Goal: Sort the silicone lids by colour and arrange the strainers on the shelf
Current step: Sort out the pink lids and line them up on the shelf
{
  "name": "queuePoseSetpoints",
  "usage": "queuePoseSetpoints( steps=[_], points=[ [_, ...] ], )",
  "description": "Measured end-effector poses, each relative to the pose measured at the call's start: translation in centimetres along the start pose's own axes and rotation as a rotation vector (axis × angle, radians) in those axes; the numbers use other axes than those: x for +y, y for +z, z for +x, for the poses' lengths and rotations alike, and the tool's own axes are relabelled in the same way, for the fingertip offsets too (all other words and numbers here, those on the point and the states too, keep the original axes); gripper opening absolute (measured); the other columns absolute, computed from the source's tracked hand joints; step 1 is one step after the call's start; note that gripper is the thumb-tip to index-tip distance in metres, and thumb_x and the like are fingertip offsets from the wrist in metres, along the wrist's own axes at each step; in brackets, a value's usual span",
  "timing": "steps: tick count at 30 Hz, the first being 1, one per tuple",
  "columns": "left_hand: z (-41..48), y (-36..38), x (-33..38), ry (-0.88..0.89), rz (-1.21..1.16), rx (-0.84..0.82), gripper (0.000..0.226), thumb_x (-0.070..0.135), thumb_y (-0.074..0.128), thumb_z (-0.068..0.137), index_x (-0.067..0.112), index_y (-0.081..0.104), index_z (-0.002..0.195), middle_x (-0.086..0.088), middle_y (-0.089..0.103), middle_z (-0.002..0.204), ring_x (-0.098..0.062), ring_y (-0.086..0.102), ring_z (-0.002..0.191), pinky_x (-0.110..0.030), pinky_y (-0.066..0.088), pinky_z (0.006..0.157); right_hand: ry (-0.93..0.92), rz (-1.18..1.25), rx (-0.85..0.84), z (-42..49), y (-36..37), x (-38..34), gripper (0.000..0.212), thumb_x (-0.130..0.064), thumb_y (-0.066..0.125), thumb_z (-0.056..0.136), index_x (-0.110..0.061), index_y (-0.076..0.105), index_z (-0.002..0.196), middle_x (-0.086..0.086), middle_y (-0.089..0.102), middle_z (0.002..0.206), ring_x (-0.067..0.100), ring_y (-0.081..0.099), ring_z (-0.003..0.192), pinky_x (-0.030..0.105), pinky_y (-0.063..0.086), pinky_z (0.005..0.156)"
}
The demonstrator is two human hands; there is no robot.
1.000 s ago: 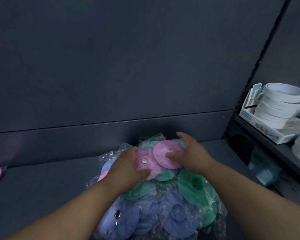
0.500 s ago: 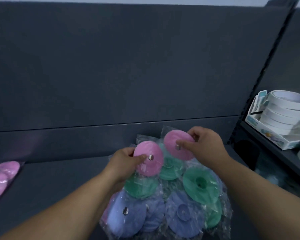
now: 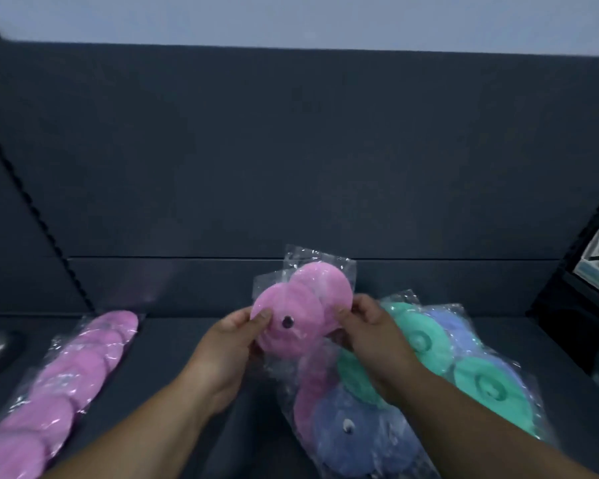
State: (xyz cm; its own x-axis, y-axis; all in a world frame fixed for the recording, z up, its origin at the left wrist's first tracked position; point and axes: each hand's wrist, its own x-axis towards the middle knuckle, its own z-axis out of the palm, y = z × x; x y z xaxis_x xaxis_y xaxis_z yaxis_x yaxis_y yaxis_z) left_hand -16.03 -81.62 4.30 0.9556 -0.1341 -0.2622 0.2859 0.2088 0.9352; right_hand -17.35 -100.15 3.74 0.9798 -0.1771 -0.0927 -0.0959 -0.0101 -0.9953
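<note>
Both pink lids [image 3: 293, 318] have risen off the mixed pile [image 3: 478, 382] and now overlap, held just above the shelf [image 3: 166, 340]. Square the two together and grip silicone rather than slippery wrap, then carry them left to the pink row [image 3: 73, 368]. The left hand [image 3: 229, 344] pinches the front lid's rim, thumb on its face; the right hand [image 3: 370, 335] pinches the rear lid's edge.

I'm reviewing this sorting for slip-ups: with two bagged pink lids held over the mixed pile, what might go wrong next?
The left hand and right hand pinch the two pink lids only at their edges through slick clear bags, so one may drop into the mixed pile. Another pink lid lies there partly covered by a green lid and a blue lid, and could be overlooked.
</note>
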Motion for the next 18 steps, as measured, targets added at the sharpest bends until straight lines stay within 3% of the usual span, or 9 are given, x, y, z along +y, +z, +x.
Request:
queuePoseSetpoints(
  steps=[4,6,9,12,14,16,18],
  points=[
    [-0.2,-4.7,-0.7,0.017,0.136,0.107,0.017,0.023,0.06,0.092,0.007,0.065,0.093,-0.016,0.073,0.09,-0.024,0.062,0.07,-0.031,0.047,0.061,0.127,0.113,-0.162,-0.6,5.5,1.0,0.017,-0.018,0.047,0.099,-0.015,0.061,0.09,0.001,0.065,0.075,0.013,0.059,0.067,0.025,0.05,0.063],
    [-0.3,-7.0,-1.1,0.025,0.214,0.134,0.015,0.025,0.061,0.091,0.01,0.064,0.088,-0.012,0.072,0.082,-0.022,0.059,0.066,-0.033,0.044,0.061,0.191,0.097,-0.2,-0.7,7.6,1.5,0.027,-0.027,0.041,0.101,-0.018,0.061,0.085,0.001,0.065,0.075,0.013,0.06,0.065,0.023,0.048,0.06],
    [-0.4,-10.1,-1.4,0.063,0.343,0.184,0.013,0.024,0.066,0.087,0.011,0.064,0.086,-0.008,0.071,0.081,-0.018,0.06,0.068,-0.032,0.045,0.059,0.246,0.019,-0.281,-0.7,10.6,2.4,0.038,-0.044,0.039,0.1,-0.018,0.066,0.094,-0.001,0.072,0.084,0.014,0.069,0.077,0.026,0.052,0.064],
    [-0.1,-12.8,-2.2,0.059,0.457,0.248,0.018,0.027,0.07,0.084,0.013,0.061,0.088,-0.005,0.07,0.086,-0.017,0.063,0.076,-0.029,0.049,0.066,0.244,-0.074,-0.304,-0.3,13.7,4.0,0.019,-0.026,0.06,0.092,-0.014,0.063,0.107,0.003,0.074,0.093,0.018,0.071,0.086,0.034,0.056,0.073],
    [0.3,-14.5,-2.7,0.058,0.504,0.298,0.023,0.028,0.072,0.081,0.015,0.057,0.093,-0.002,0.067,0.091,-0.013,0.062,0.082,-0.03,0.052,0.073,0.295,-0.054,-0.298,0.1,15.6,5.2,0.018,-0.014,0.062,0.09,-0.011,0.063,0.108,0.008,0.074,0.097,0.024,0.071,0.089,0.035,0.056,0.072],
    [1.1,-16.1,-2.9,0.063,0.539,0.302,0.029,0.026,0.072,0.081,0.016,0.054,0.103,0.002,0.065,0.1,-0.011,0.062,0.088,-0.032,0.053,0.082,0.349,-0.025,-0.289,0.8,17.3,5.6,0.019,-0.014,0.062,0.09,-0.01,0.063,0.109,0.01,0.074,0.097,0.025,0.071,0.089,0.033,0.056,0.068],
    [1.6,-17.1,-2.1,0.109,0.615,0.267,0.031,0.022,0.067,0.085,0.023,0.048,0.109,0.01,0.06,0.104,-0.005,0.059,0.09,-0.021,0.05,0.079,0.386,0.0,-0.287,1.7,18.8,5.5,0.02,-0.016,0.061,0.091,-0.009,0.062,0.11,0.011,0.073,0.099,0.026,0.071,0.091,0.035,0.058,0.071]
  ],
)
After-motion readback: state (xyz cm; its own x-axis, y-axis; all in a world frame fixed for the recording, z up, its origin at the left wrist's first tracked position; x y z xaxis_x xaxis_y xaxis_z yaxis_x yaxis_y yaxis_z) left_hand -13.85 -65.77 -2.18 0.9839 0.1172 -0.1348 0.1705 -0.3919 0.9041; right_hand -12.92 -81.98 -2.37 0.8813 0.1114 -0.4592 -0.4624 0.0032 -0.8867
